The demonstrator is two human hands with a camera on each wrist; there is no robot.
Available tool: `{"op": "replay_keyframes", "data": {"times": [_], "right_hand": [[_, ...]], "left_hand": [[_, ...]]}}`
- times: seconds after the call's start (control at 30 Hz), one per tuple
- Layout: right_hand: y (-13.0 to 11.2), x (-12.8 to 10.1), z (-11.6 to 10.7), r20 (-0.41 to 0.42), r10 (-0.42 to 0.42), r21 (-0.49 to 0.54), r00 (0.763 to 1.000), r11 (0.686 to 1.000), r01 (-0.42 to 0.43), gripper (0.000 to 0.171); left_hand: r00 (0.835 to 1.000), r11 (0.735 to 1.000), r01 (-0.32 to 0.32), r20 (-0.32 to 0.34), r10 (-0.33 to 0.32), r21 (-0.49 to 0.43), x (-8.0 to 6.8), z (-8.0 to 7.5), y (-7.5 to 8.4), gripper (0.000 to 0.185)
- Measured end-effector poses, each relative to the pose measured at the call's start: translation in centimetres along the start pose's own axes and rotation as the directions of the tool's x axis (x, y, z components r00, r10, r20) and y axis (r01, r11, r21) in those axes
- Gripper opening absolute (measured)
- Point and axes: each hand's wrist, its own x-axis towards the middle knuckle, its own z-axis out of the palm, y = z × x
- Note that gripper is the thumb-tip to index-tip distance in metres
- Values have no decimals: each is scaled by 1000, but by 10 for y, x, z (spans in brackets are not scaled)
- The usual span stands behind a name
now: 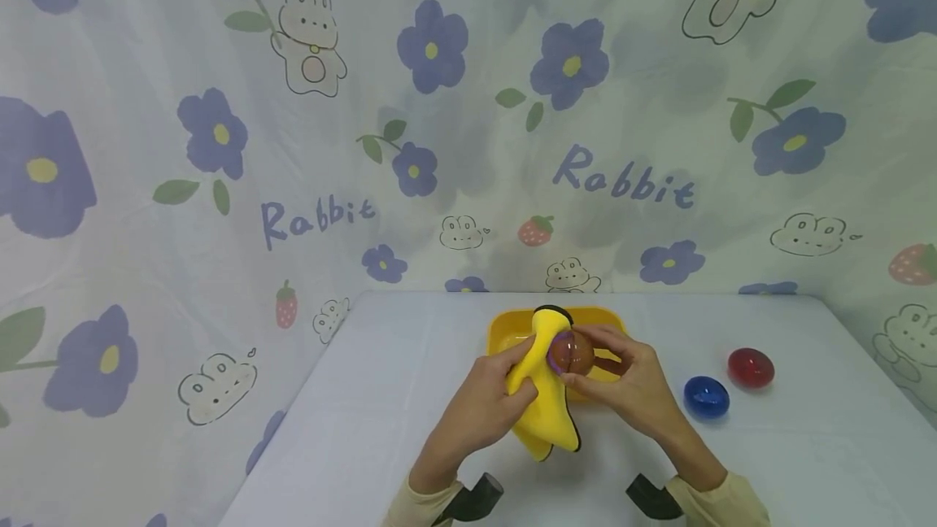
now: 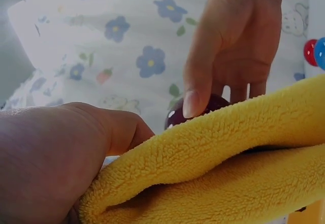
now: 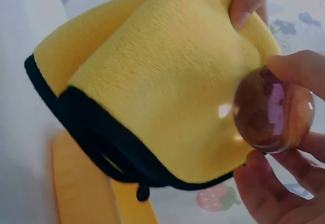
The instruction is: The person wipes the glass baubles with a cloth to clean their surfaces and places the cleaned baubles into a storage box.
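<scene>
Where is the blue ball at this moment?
In the head view, the blue ball lies on the white table, to the right of both hands, just beside the red ball and away from the yellow tray.

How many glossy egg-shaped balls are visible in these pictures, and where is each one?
3. A brown ball is held in the right hand, against the yellow cloth gripped by the left hand. A blue ball and a red ball lie on the table. The cloth may hide more.

Head view downward from afar; both wrist views close on the yellow cloth (image 1: 545,397).
</scene>
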Motion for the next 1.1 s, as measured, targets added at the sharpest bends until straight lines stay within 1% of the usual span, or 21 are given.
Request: {"op": "replay_keyframes", "data": {"times": [0.2,0.3,0.43,0.63,0.87,1.0,1.1], "right_hand": [[-1,1,-1,29,43,-85,999,996,-40,54],[-2,1,-1,61,84,-96,995,992,-78,57],[-4,0,-1,109,108,-86,988,991,-99,60],[-5,-1,2,150,90,-96,985,992,-76,60],[-7,-5,5,183,47,-64,982,997,-36,58],[-8,-6,5,180,34,-54,983,998,-25,56],[-8,-7,7,166,27,-39,986,999,-21,55]], "left_hand": [[999,1000,6,-33,-6,17,-1,-2,2,58],[999,1000,8,-51,-7,23,-2,-3,3,57],[998,1000,0,-62,1,23,-1,-2,3,55],[998,999,-30,-62,31,22,-1,0,1,54],[998,998,-44,-36,45,37,0,2,-3,55],[997,997,-65,-25,67,49,2,1,-6,54],[997,997,-73,-17,74,40,3,1,-7,53]]}}
